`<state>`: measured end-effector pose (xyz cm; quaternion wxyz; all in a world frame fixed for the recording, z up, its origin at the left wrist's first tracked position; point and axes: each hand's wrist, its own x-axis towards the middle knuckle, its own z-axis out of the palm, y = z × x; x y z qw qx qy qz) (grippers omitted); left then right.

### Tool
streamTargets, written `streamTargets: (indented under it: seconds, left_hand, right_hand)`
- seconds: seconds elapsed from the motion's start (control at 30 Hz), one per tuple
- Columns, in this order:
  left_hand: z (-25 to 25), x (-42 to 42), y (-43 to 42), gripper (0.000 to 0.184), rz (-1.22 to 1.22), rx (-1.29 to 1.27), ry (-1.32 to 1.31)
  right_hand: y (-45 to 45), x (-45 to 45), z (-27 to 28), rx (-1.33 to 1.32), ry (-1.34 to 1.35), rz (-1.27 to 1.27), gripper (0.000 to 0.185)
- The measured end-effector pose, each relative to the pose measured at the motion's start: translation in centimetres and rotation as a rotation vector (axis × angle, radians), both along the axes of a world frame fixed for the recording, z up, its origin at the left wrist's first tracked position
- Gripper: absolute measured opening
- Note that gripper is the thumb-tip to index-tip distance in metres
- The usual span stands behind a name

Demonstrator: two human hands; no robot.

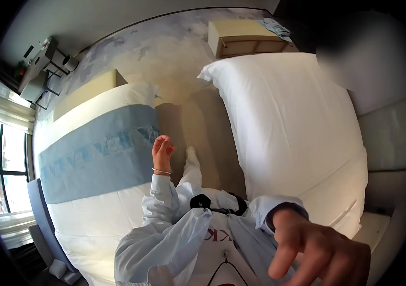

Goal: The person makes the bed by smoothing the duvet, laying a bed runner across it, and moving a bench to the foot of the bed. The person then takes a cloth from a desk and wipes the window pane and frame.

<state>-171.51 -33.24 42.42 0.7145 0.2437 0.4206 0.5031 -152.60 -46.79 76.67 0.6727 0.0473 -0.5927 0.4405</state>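
Note:
My left hand (pixel 163 153), with a light bracelet at the wrist, is raised beside the near edge of a made bed on the left. Its fingers are curled in, and nothing shows in them. Across that bed lies a blue-grey bed runner (pixel 103 148) with a patterned band. Close to the camera at lower right is my right hand (pixel 319 252), its fingers bent downward and apart, with no object visible in it. Beyond it stretches the white duvet (pixel 298 124) of the right bed. Light blue sleeves cover both of my arms.
A strip of brown floor (pixel 215 143) runs between the beds. A pale bench (pixel 245 38) with cloth on it stands past the right bed, and another bench (pixel 91 93) past the left bed. A chair (pixel 38 88), desk, bin (pixel 70 63) and window (pixel 5 162) are at left.

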Motion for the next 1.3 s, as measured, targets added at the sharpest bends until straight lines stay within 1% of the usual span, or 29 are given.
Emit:
streamTargets:
  seconds: [0.03, 0.1, 0.17, 0.2, 0.23, 0.27, 0.4, 0.47, 0.6, 0.63, 0.7, 0.77, 0.83, 0.87, 0.93, 0.97, 1.03, 1.07, 1.13, 1.17, 1.2, 1.23, 1.27, 1.3]
  left_hand:
    - [0.4, 0.4, 0.0, 0.003, -0.009, 0.009, 0.022]
    - [1.6, 0.5, 4.9, 0.003, -0.006, 0.008, 0.057]
    - [3.0, 0.8, 9.5, 0.004, -0.069, 0.000, 0.051]
    - [3.6, 0.8, 11.6, 0.004, -0.062, -0.010, 0.064]
    - [4.1, 0.9, 13.8, 0.004, -0.068, 0.034, 0.064]
    - [4.2, 0.9, 15.0, 0.004, -0.078, 0.079, 0.064]
    - [3.6, 1.4, 22.0, 0.005, -0.056, 0.087, 0.078]
    - [3.4, 2.4, 25.5, 0.004, -0.060, -0.011, 0.101]
    - [2.5, 5.0, 34.6, 0.004, -0.012, -0.019, 0.143]
    - [2.5, 5.6, 36.9, 0.004, 0.003, -0.008, 0.142]
    - [3.0, 6.8, 41.5, 0.006, -0.021, 0.065, 0.141]
    - [3.9, 8.6, 46.1, 0.006, 0.005, 0.073, 0.151]
    - [5.3, 10.9, 50.9, 0.007, 0.012, 0.079, 0.150]
    - [5.9, 12.1, 53.2, 0.006, 0.002, 0.081, 0.172]
    - [6.4, 14.4, 58.1, 0.006, -0.029, 0.089, 0.158]
    - [6.3, 15.4, 59.6, 0.005, -0.051, 0.084, 0.140]
    - [6.1, 18.0, 63.4, 0.004, -0.093, 0.062, 0.155]
    - [5.4, 19.1, 65.4, 0.005, -0.123, 0.045, 0.160]
    - [3.4, 21.5, 70.1, 0.006, -0.202, 0.022, 0.179]
    - [2.4, 22.8, 72.8, 0.006, -0.258, 0.009, 0.191]
    - [1.9, 24.3, 75.3, 0.006, -0.302, -0.012, 0.164]
    - [1.4, 26.0, 77.6, 0.007, -0.343, -0.035, 0.129]
    - [1.2, 27.8, 80.0, 0.007, -0.398, -0.047, 0.121]
    - [1.5, 29.9, 82.5, 0.006, -0.429, -0.048, 0.146]
  right_hand:
    - [2.3, 0.5, -1.0, 0.135, 0.024, 0.039, 0.015]
    - [6.7, 0.7, -0.8, -0.144, -0.050, 0.190, 0.014]
    - [11.6, 0.4, -0.7, -0.170, 0.000, 0.259, 0.014]
    - [13.4, 0.2, -0.8, -0.165, 0.061, 0.199, 0.015]
    - [15.0, 0.3, -0.9, -0.170, 0.126, 0.133, 0.017]
    - [17.0, 1.1, -0.6, -0.210, 0.106, 0.256, 0.019]
    - [24.9, 3.0, -0.9, -0.172, 0.079, 0.202, 0.023]
    - [29.2, 3.9, -1.5, -0.131, 0.149, 0.086, 0.024]
    - [38.9, 7.2, -1.7, -0.027, 0.080, 0.102, 0.024]
    - [40.7, 7.1, -2.3, 0.002, 0.192, 0.026, 0.024]
    - [44.3, 9.0, -2.2, 0.044, 0.313, -0.042, 0.024]
    - [48.3, 12.3, -0.7, -0.079, 0.129, 0.210, 0.026]
    - [53.4, 11.3, -1.3, 0.198, 0.316, 0.045, 0.026]
    - [55.3, 11.2, -0.8, 0.157, 0.460, -0.090, 0.027]
    - [58.8, 13.3, 0.4, 0.105, 0.605, -0.243, 0.027]
    - [59.6, 15.8, 1.1, -0.084, 0.382, -0.186, 0.026]
    - [63.4, 18.7, 0.8, -0.272, 0.155, -0.147, 0.025]
    - [66.3, 19.8, -0.3, -0.069, 0.158, -0.140, 0.027]
    - [71.3, 22.7, -1.8, 0.126, 0.161, -0.184, 0.028]
    - [73.2, 24.3, -2.4, 0.096, 0.097, -0.246, 0.033]
    - [75.3, 26.0, -3.2, 0.101, 0.078, -0.249, 0.023]
    - [77.7, 28.1, -5.0, 0.120, 0.047, -0.130, 0.016]
    - [80.5, 30.2, -8.2, 0.203, -0.042, 0.131, 0.018]
    - [82.5, 32.4, -10.7, 0.154, -0.081, 0.201, 0.027]
